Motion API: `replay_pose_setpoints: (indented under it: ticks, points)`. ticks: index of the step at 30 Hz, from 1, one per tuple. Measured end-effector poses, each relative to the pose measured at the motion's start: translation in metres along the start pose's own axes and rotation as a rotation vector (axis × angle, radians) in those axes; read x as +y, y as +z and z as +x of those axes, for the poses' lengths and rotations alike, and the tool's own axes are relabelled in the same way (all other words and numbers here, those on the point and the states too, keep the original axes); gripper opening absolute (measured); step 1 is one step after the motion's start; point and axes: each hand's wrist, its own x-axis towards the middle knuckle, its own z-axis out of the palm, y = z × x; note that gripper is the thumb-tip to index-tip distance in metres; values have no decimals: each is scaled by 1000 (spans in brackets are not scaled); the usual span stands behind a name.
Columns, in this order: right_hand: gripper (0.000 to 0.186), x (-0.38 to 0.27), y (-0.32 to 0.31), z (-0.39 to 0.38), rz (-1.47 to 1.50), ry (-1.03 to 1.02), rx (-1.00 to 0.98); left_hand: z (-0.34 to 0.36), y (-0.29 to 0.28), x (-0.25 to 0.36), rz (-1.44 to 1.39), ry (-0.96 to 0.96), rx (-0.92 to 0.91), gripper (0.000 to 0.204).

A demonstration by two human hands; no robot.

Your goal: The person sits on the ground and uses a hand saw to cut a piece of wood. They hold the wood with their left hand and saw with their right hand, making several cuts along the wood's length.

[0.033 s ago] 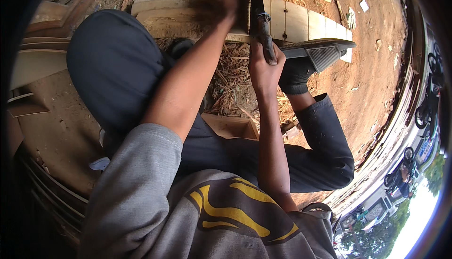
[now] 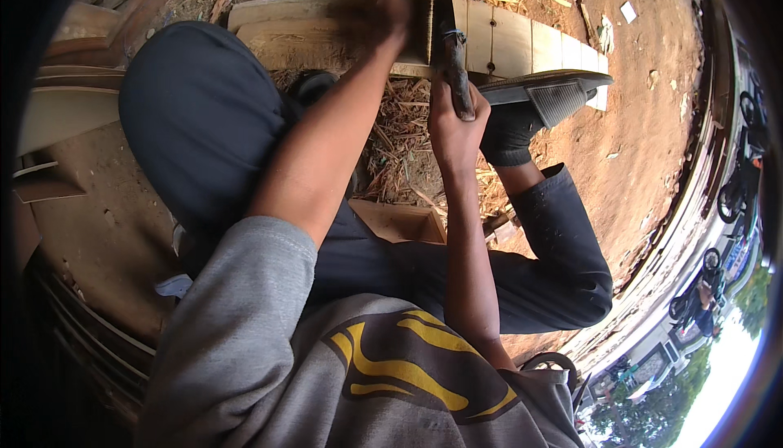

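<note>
A pale wooden board (image 2: 511, 38) lies crosswise on the ground ahead of me, with several straight lines across its right part. My right hand (image 2: 457, 122) is closed round the dark, worn handle of a saw (image 2: 444, 6). The narrow blade points away from me and crosses the board; its far end leaves the top of the picture. Just left of the blade, my left hand (image 2: 393, 14) is closed at the board, thumb side up. Its fingers are partly in shadow. The sandal (image 2: 548, 89) on my right foot rests against the board's near edge.
Wood shavings (image 2: 405, 126) cover the ground between my legs and beyond the board. A small wooden box (image 2: 401, 221) sits near my lap. Timber pieces (image 2: 77, 114) stand at the left. Parked motorcycles (image 2: 728, 203) appear at the far right.
The saw and my right hand have come slightly toward me. My left hand stays in place at the board.
</note>
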Motion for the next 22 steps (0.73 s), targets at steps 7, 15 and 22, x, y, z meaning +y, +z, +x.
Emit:
replay_pose_setpoints:
  ticks: [7,15,22]
  points:
    - [16,28,-23,-80,-123,89,57,-7,1,16,23,-57,66,50]
    - [20,45,-26,-54,-35,61,27,-7,15,-4,-2,-1,162,43]
    - [22,14,-1,-2,-23,-19,67,0,8,-5,-12,-27,-38,56]
